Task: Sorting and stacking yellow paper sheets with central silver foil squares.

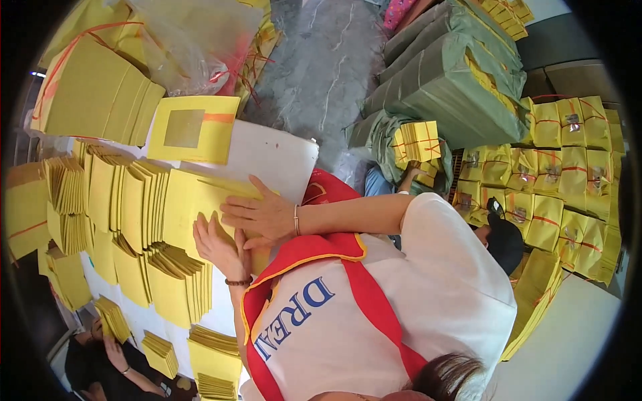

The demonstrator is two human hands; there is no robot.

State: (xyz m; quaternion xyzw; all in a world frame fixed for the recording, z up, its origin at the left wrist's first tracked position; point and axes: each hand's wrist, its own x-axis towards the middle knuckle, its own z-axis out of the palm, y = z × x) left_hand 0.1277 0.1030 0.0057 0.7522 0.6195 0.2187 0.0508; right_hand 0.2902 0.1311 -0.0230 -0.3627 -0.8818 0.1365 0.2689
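My left hand [217, 247], with a dark beaded bracelet, lies with its fingers stretched out on a yellow paper envelope [182, 217] at the end of a row on the white table. Just beyond it, my right hand [257, 212], with a silver bangle, rests flat and spread on the same yellow paper. The fingers of both hands show, and neither is wrapped round anything. Part of the paper is hidden under my palms. Leaning rows of yellow envelopes [144, 204] stand to the left of my hands. Another envelope with a grey window patch [184, 128] lies farther back.
A large strapped stack of yellow envelopes [87, 87] stands at the back left. A co-worker's hand [115, 353] holds envelopes at the lower left. Another person in a black cap [505, 244] is at the right, near green-wrapped bales [435, 87] and tied yellow bundles [562, 167].
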